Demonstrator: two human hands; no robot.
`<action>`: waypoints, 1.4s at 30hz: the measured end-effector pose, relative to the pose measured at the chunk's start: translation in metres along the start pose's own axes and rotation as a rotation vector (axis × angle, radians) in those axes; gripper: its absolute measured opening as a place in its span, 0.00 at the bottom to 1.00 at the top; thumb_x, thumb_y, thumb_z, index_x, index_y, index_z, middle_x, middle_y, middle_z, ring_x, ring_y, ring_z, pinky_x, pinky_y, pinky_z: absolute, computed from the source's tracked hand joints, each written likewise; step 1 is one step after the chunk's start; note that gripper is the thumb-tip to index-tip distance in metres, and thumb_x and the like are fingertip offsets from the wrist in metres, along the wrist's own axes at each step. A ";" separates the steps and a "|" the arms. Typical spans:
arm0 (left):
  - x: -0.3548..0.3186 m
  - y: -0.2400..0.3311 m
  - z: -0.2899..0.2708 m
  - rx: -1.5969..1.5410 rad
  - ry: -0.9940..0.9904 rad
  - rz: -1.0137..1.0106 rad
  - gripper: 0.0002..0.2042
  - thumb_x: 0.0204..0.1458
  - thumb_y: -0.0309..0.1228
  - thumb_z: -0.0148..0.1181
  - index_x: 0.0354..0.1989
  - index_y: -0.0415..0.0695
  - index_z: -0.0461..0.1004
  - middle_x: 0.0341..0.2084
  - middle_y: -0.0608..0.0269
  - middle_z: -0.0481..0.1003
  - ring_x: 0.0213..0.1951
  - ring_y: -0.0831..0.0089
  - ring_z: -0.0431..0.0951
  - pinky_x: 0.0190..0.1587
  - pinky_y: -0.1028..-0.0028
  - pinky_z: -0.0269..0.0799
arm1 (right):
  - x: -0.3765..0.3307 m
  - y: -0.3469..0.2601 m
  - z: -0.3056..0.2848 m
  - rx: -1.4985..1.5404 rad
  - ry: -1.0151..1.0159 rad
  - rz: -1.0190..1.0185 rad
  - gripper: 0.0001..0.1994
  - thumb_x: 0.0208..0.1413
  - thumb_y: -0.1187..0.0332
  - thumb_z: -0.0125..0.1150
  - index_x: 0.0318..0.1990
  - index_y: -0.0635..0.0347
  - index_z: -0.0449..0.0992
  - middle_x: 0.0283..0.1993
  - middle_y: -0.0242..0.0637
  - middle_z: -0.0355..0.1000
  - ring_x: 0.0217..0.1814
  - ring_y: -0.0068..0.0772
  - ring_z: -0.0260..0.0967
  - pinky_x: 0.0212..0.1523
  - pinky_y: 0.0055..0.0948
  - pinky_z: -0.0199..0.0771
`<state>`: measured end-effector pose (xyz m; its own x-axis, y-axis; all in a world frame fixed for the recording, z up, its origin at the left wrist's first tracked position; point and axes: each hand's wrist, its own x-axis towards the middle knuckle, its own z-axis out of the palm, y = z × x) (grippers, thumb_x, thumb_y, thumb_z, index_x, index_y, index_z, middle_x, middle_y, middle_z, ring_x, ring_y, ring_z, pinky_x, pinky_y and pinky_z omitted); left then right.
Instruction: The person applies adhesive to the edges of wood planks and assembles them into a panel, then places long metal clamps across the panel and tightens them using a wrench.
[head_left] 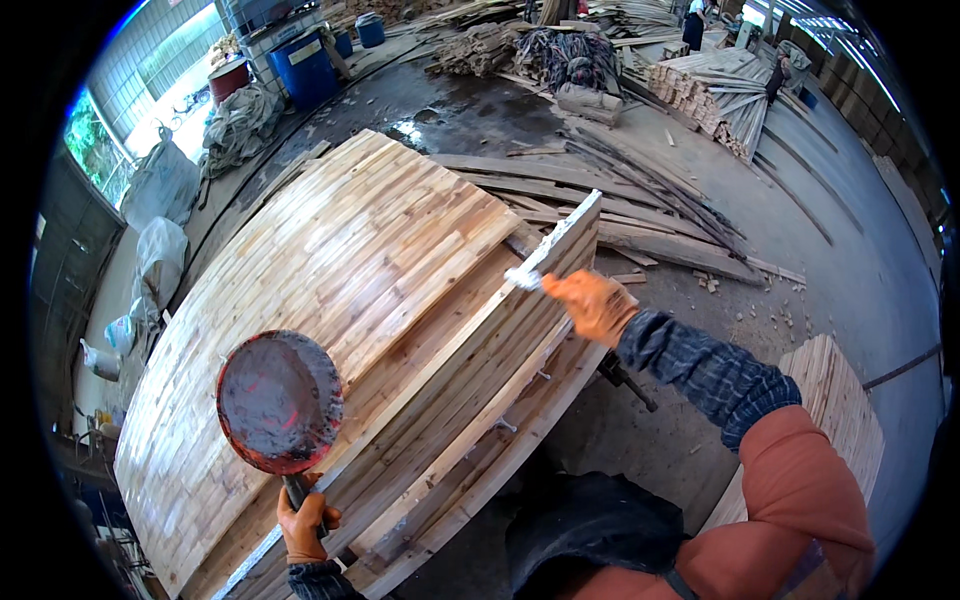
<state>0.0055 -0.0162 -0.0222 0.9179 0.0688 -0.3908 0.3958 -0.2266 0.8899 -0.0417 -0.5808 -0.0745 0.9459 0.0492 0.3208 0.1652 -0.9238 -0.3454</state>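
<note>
My left hand (303,523), in an orange glove, grips the handle of a round red pan (279,401) with a dark, glossy coating, held over a wide panel of joined wooden slats (320,260). My right hand (595,305), also gloved in orange, holds a brush (523,279) whose white bristles touch the edge of a stack of wooden boards (480,380) standing on edge beside the panel. White glue shows along that edge.
Loose planks (620,215) and timber piles (710,95) lie on the concrete floor beyond. Blue barrels (305,65) and filled sacks (160,185) stand at the left. Another slat stack (840,400) sits at my right. Metal clamp parts (627,381) stick out under the boards.
</note>
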 end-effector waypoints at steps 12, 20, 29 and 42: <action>-0.002 0.005 -0.002 -0.034 -0.053 0.008 0.20 0.47 0.28 0.58 0.50 0.36 0.73 0.23 0.63 0.74 0.17 0.70 0.76 0.18 0.71 0.70 | 0.048 0.067 -0.065 -0.030 0.096 0.520 0.16 0.56 0.72 0.56 0.52 0.54 0.79 0.51 0.47 0.78 0.54 0.48 0.75 0.58 0.39 0.74; 0.001 0.005 -0.001 0.000 -0.015 -0.018 0.19 0.47 0.29 0.57 0.49 0.37 0.74 0.20 0.62 0.73 0.16 0.71 0.75 0.18 0.73 0.69 | 0.014 0.011 -0.021 0.037 -0.056 0.263 0.17 0.61 0.70 0.53 0.57 0.55 0.74 0.43 0.51 0.75 0.45 0.53 0.74 0.48 0.44 0.76; -0.003 0.008 -0.002 -0.009 -0.020 -0.008 0.18 0.48 0.28 0.57 0.49 0.38 0.74 0.20 0.61 0.74 0.16 0.71 0.75 0.19 0.72 0.70 | 0.020 -0.024 -0.010 0.126 -0.081 0.084 0.17 0.68 0.65 0.46 0.60 0.57 0.72 0.34 0.49 0.71 0.33 0.47 0.71 0.34 0.41 0.74; -0.018 0.011 0.006 -0.020 0.010 -0.002 0.16 0.49 0.27 0.56 0.48 0.38 0.74 0.21 0.61 0.75 0.16 0.72 0.74 0.19 0.74 0.68 | 0.074 -0.043 -0.074 0.288 -0.327 0.284 0.18 0.58 0.67 0.55 0.55 0.52 0.80 0.44 0.44 0.80 0.44 0.39 0.78 0.47 0.34 0.78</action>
<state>-0.0067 -0.0257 -0.0072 0.9173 0.0789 -0.3903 0.3980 -0.2074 0.8936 0.0007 -0.5652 0.0296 0.9948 -0.0294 -0.0973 -0.0838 -0.7786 -0.6219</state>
